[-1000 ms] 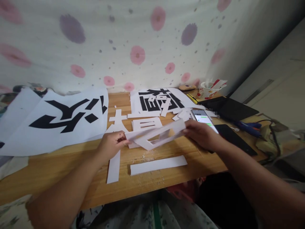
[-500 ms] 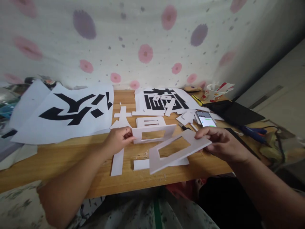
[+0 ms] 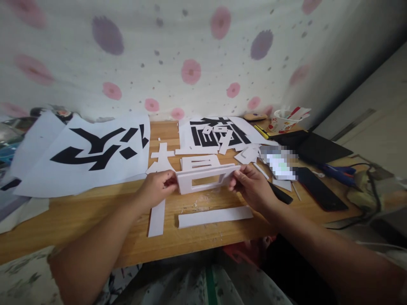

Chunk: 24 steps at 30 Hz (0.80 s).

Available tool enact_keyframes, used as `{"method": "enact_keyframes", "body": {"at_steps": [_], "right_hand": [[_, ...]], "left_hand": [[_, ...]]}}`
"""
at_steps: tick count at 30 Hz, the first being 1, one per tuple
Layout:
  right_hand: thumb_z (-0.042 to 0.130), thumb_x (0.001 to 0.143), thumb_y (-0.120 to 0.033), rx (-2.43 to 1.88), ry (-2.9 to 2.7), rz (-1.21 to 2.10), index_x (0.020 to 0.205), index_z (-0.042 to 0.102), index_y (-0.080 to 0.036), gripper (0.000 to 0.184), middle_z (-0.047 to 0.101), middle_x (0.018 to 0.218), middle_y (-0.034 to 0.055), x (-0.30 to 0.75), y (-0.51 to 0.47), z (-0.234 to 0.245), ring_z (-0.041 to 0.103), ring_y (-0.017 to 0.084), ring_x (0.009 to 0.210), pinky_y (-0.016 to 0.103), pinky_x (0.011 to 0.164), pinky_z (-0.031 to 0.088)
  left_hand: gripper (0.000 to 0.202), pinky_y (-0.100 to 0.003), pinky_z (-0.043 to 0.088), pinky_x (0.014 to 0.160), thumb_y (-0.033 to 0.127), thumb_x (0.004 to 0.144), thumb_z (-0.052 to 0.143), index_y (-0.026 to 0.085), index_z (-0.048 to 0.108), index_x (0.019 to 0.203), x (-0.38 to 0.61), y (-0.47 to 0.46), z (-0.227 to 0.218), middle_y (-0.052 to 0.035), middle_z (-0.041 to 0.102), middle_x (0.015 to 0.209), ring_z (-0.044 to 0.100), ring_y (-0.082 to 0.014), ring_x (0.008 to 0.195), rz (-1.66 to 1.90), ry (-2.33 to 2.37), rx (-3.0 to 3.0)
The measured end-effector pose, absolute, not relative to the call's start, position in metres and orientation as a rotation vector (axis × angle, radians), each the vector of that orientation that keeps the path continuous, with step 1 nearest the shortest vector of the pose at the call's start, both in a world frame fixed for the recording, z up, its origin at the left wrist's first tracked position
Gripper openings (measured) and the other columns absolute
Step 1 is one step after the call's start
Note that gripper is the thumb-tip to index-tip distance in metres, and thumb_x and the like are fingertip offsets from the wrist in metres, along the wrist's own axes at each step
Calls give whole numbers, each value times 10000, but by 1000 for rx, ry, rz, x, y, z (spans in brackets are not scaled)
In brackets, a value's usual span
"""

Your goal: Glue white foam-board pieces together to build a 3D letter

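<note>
Two white foam board frames (image 3: 185,182), each with a rectangular opening, stand on edge face to face, nearly lined up, over the wooden table. My left hand (image 3: 158,185) pinches their left end. At the right end, my right hand (image 3: 252,186) grips them between thumb and fingers. Nearer to me lies a long white strip (image 3: 214,217). Another white strip (image 3: 156,219) lies below my left hand. Just behind the frames is a white cut-out piece with slots (image 3: 200,162), and a cross-shaped white piece (image 3: 163,155) lies to its left.
Paper sheets with large black characters lie at left (image 3: 95,148) and at back (image 3: 216,133). A pixelated phone (image 3: 281,165), a dark flat object (image 3: 321,188), a blue glue gun (image 3: 340,173) and a patterned cup (image 3: 281,123) stand to the right. The table's front edge (image 3: 190,250) runs close to me.
My right hand has moved left and brought its frame, which was tilted and apart, upright against the one in my left hand. The front strip is now uncovered.
</note>
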State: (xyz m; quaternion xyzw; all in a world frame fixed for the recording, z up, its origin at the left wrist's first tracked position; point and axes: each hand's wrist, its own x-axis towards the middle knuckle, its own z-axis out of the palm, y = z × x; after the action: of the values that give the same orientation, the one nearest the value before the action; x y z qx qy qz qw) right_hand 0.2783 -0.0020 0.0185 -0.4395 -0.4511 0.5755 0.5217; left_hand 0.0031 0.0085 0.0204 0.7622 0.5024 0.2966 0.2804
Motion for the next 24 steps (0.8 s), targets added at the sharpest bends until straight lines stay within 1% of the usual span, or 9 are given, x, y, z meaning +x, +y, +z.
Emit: {"method": "enact_keyframes", "body": {"at_steps": [4,7,9,10,11,13,15,20,24], "right_hand": [[657,732,-436,-1201,-1289,1205,815,426,-216,329,585,521,-55,280,3,10,516,109,417,219,417,368],[647,742,-411,-1375,-1531,910,928,468,-215,325,506,510,-81,287,7,4,442,100,420,230,429,325],[648,742,-397,-1456,-1674,701,1024,487,-212,374,494,535,-76,290,10,3,448,110,464,244,469,329],[641,748,-395,-1483,-1735,622,1024,498,-211,361,499,550,-68,291,11,4,458,116,487,253,491,336],[628,758,-397,-1505,-1791,565,977,514,-211,309,502,560,-59,292,12,5,461,120,501,261,506,339],[606,772,-404,-1540,-1878,489,799,503,-211,221,492,558,-46,292,13,7,451,119,504,268,511,330],[587,785,-410,-1543,-1924,457,677,432,-215,272,471,547,-41,290,13,10,429,114,496,267,501,314],[555,804,-401,-1513,-1958,434,651,387,-218,292,479,554,-35,288,13,14,424,112,495,262,503,310],[546,807,-395,-1560,-2066,277,670,395,-220,268,485,573,-15,288,11,17,432,132,507,278,515,290]], "left_hand": [[37,-268,491,662,189,739,560,178,593,752,1,10,16,6,667,728,614,-130,671,764,1297,2054],[99,-298,504,725,215,758,553,180,609,832,-2,12,12,-20,691,821,640,-149,747,748,1250,2043],[119,-311,507,744,230,763,550,180,616,848,-2,12,11,-30,698,850,648,-160,776,737,1247,2041],[115,-313,508,738,237,761,551,179,617,837,-2,13,12,-31,698,839,648,-163,771,734,1254,2044],[110,-312,510,728,242,759,554,178,616,821,-2,13,12,-30,698,822,648,-165,761,735,1261,2046],[102,-305,513,708,251,755,555,176,613,793,-1,12,14,-28,695,793,648,-164,741,738,1248,2035],[106,-298,518,698,254,756,548,175,612,787,0,11,16,-29,696,783,651,-162,730,733,1206,2013],[164,-279,509,641,310,757,558,171,640,787,-1,8,19,-24,696,734,643,-165,675,686,1232,2088],[277,-267,464,596,389,817,499,186,644,697,0,7,18,-18,687,686,627,-167,638,692,1318,2244]]}}
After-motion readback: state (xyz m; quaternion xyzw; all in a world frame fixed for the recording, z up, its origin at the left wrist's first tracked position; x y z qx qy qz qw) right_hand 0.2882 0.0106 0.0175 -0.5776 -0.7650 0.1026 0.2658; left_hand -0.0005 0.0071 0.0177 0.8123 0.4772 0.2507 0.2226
